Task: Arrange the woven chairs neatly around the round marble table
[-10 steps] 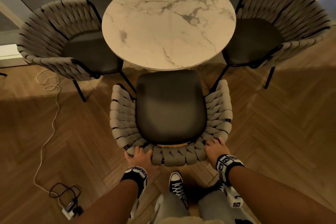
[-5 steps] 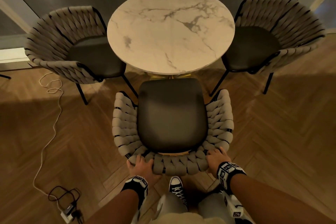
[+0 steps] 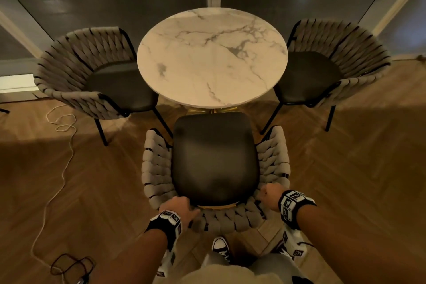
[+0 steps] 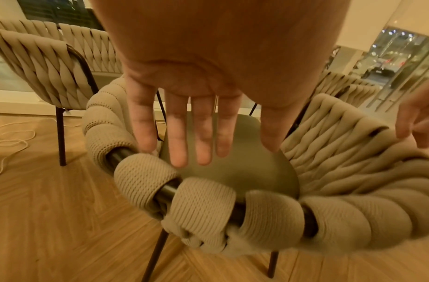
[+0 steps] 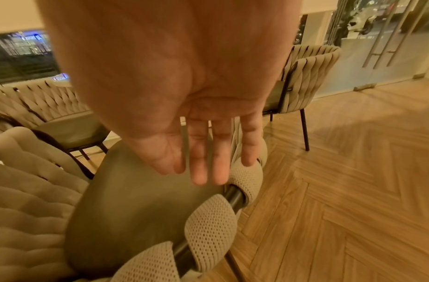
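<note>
You are standing over a round marble worktop (image 3: 212, 57) in the upper middle of the head view, with three woven chairs drawn up to it. One chair (image 3: 92, 71) is sitting at the left of the frame and another (image 3: 334, 60) at the right, each with its seat tucked partly under the rim. The near chair (image 3: 214, 159) is filling the lower middle, its dark seat facing the worktop's near edge with a narrow gap showing between them.

That near chair is looking light enough to slide or lift with two hands: a thin black metal frame on slim legs, wrapped in fat padded bands. The bands are looking soft and should give under your fingers, so I would judge the firm hold to be the curved top rail of the backrest, one hand either side of centre, where the metal tube is showing between wraps. The padded seat is looking smooth and offering no purchase. The wooden floor may let the legs skid, so a straight, even push should keep it square.

Your left hand (image 3: 179, 206) is hovering at the lower left of the backrest, fingers (image 4: 178, 133) straight and spread, gripping nothing. Your right hand (image 3: 268, 196) is sitting at the lower right, fingers (image 5: 198, 150) also straight and together, holding nothing; whether either is grazing the rail I cannot tell.
</note>
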